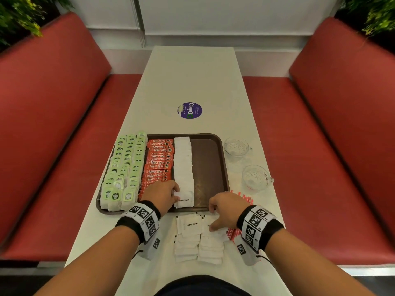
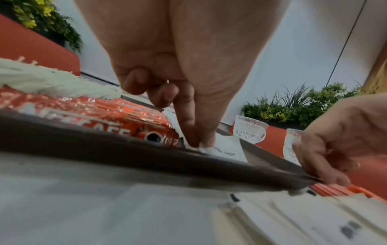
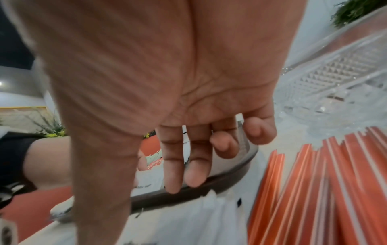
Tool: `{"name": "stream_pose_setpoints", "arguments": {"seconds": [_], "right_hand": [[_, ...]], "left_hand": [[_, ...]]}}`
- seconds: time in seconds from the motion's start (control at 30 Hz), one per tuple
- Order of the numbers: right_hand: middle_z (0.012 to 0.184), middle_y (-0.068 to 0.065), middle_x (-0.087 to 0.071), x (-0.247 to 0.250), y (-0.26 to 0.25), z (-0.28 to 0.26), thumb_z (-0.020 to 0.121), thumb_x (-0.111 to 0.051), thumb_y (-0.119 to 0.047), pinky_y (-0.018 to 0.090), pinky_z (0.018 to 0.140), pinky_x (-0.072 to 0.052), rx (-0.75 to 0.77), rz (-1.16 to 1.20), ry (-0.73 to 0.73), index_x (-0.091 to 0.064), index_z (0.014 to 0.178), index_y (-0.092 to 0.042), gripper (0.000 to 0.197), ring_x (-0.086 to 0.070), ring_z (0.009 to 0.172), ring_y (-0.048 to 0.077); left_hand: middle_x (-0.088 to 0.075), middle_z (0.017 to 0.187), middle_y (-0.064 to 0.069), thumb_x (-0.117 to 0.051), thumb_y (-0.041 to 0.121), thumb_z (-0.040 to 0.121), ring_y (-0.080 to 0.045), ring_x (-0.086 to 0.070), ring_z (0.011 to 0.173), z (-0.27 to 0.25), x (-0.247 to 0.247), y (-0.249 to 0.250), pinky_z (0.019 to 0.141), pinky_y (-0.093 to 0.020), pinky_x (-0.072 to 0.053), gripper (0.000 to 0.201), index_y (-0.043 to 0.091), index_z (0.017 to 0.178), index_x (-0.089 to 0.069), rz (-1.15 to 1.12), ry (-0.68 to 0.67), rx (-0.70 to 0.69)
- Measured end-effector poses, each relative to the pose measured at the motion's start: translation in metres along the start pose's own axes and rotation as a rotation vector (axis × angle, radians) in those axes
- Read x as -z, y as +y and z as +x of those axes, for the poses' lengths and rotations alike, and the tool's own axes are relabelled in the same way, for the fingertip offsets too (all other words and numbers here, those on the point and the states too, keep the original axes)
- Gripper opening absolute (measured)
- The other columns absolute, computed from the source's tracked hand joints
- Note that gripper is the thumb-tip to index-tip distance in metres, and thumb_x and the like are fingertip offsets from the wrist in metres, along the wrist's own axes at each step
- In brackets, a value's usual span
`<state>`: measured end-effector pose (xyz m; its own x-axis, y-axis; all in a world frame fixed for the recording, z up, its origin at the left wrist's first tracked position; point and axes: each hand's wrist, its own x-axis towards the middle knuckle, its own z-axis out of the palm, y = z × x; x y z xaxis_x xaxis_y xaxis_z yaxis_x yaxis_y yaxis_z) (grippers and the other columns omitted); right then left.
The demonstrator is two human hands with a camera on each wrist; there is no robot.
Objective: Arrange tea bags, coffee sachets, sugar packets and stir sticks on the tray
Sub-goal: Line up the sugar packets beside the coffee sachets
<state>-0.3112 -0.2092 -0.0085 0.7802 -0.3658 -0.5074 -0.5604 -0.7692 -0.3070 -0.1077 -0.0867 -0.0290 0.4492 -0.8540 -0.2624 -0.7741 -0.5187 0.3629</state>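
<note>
Sugar packets (image 1: 184, 167) filled one column on the brown tray (image 1: 213, 163), just right of the red coffee sachets (image 1: 159, 161), with the green-tagged tea bags (image 1: 124, 165) taking the tray's left side, three rows deep. Left hand (image 1: 162, 194) was at the near end of the sugar column, its grip narrow, thumb and forefinger pinching the left edge of the nearest packet, fingertips (image 2: 196, 140) down on the paper in the left wrist view. Right hand (image 1: 225, 210) sat over the loose sugar pile (image 1: 196, 238) on the desk (image 1: 192, 82) just in front of the tray; it seemed to be taking a packet between thumb and fingers, but the right wrist view was blurred and I cannot tell if anything was actually held. Progress judged: tea and coffee looked done, sugar partly done with a good stack left on the desk. Stir sticks (image 1: 245, 198) lay off the tray on the desk by the right wrist, none placed yet. Right strip of the tray was bare, likely room for more sugar and the sticks. Two glass cups (image 1: 237, 147) stood on the desk right of the tray.
</note>
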Motion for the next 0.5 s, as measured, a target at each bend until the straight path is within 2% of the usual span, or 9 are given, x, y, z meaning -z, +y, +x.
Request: {"name": "stream_pose_setpoints", "arguments": {"seconds": [0.07, 0.17, 0.33, 0.5], "right_hand": [[0.104, -0.005, -0.061, -0.003, -0.003, -0.001, 0.073, -0.082, -0.052, 0.033, 0.083, -0.053, 0.006, -0.05, -0.007, -0.064, 0.105, -0.024, 0.046, -0.057, 0.095, 0.017], [0.105, -0.005, -0.061, -0.006, -0.004, -0.001, 0.075, -0.082, -0.05, 0.033, 0.084, -0.053, 0.002, -0.07, -0.006, -0.066, 0.108, -0.024, 0.045, -0.058, 0.097, 0.017], [0.104, -0.006, -0.059, -0.01, -0.005, -0.001, 0.077, -0.081, -0.045, 0.033, 0.085, -0.053, -0.01, -0.049, 0.001, -0.067, 0.11, -0.024, 0.041, -0.058, 0.095, 0.017], [0.101, -0.008, -0.055, -0.011, -0.004, -0.002, 0.082, -0.079, -0.038, 0.029, 0.082, -0.049, -0.01, -0.013, 0.021, -0.066, 0.109, -0.022, 0.034, -0.056, 0.094, 0.016]], "left_hand": [[-0.063, 0.092, 0.012, -0.071, 0.035, 0.087, -0.013, -0.058, 0.09, 0.001, -0.001, 0.0, 0.086, -0.034, -0.052, 0.022, 0.029, 0.106, -0.061, 0.033, 0.033, -0.017], [-0.057, 0.103, 0.01, -0.071, 0.036, 0.087, -0.013, -0.053, 0.098, 0.001, -0.004, 0.005, 0.09, -0.031, -0.047, 0.026, 0.031, 0.111, -0.06, 0.082, 0.066, -0.09], [-0.06, 0.111, 0.01, -0.067, 0.038, 0.09, -0.014, -0.052, 0.105, 0.001, -0.011, 0.014, 0.095, -0.035, -0.046, 0.026, 0.033, 0.115, -0.065, 0.169, -0.02, -0.159], [-0.063, 0.115, 0.008, -0.063, 0.034, 0.093, -0.017, -0.053, 0.106, -0.003, -0.01, 0.017, 0.094, -0.036, -0.046, 0.026, 0.033, 0.119, -0.065, 0.241, -0.009, -0.174]]}}
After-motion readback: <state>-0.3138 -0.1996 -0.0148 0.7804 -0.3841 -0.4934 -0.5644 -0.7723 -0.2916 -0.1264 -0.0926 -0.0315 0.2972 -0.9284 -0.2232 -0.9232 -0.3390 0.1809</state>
